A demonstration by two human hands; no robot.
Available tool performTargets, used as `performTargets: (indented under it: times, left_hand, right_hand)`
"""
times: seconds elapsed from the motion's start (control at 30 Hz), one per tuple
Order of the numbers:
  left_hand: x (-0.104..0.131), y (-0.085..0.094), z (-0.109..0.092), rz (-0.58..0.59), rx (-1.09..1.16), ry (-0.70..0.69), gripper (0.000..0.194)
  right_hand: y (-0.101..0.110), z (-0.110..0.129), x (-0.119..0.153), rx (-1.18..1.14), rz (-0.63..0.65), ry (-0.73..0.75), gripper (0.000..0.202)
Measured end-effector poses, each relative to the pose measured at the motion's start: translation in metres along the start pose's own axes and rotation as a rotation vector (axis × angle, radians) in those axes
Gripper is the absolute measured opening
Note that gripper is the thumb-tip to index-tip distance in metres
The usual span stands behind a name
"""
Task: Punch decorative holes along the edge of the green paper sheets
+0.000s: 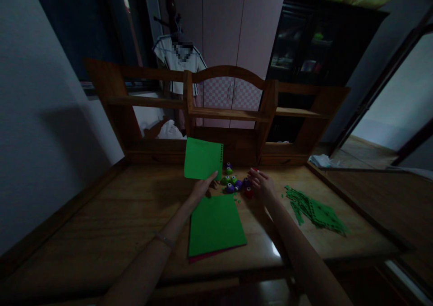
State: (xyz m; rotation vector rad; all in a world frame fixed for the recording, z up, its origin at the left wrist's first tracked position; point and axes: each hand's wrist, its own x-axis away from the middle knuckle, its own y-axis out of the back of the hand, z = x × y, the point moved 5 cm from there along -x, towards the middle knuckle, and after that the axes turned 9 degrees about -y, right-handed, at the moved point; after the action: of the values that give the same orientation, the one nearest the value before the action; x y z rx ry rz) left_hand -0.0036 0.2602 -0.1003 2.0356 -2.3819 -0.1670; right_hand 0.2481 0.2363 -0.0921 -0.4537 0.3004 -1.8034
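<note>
A green paper sheet (203, 159) is raised upright in my left hand (204, 187), thumb and fingers pinching its lower right corner. Dark punched holes run down the sheet's right edge. My right hand (263, 185) is closed, with a small red craft punch (255, 170) showing at its fingertips, mostly hidden. Between my hands sits a cluster of small punches, including a purple punch (230, 187), a green punch (228, 171) and a red punch (248, 192). Below my left hand lies a stack of paper (218, 227), green on top with pinkish red beneath.
Green punched sheets and strips (320, 212) are piled on the right of the wooden table (135, 215). Small green scraps (238, 201) lie beside the punches. A wooden shelf unit (233, 114) stands along the back edge, and a wall borders the left side.
</note>
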Motion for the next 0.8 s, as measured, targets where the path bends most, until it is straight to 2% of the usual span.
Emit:
performTargets:
  times: [0.2,0.53,0.8]
  left_hand:
    - [0.0016,-0.0001,-0.0010,-0.009,0.061,0.008,0.052]
    - [0.0032,0.0002,-0.0055,-0.021,0.035,-0.033,0.053]
    - [-0.0010,0.0008,-0.0006,-0.014,0.025,-0.021,0.055]
  right_hand:
    - [-0.0002,0.0026,0.0037,0.033,0.005,0.013,0.032]
    - [-0.0027,0.0016,0.0041,0.055,0.020,0.039,0.025]
    - [-0.0038,-0.0021,0.0010,0.012,0.021,-0.009,0.027]
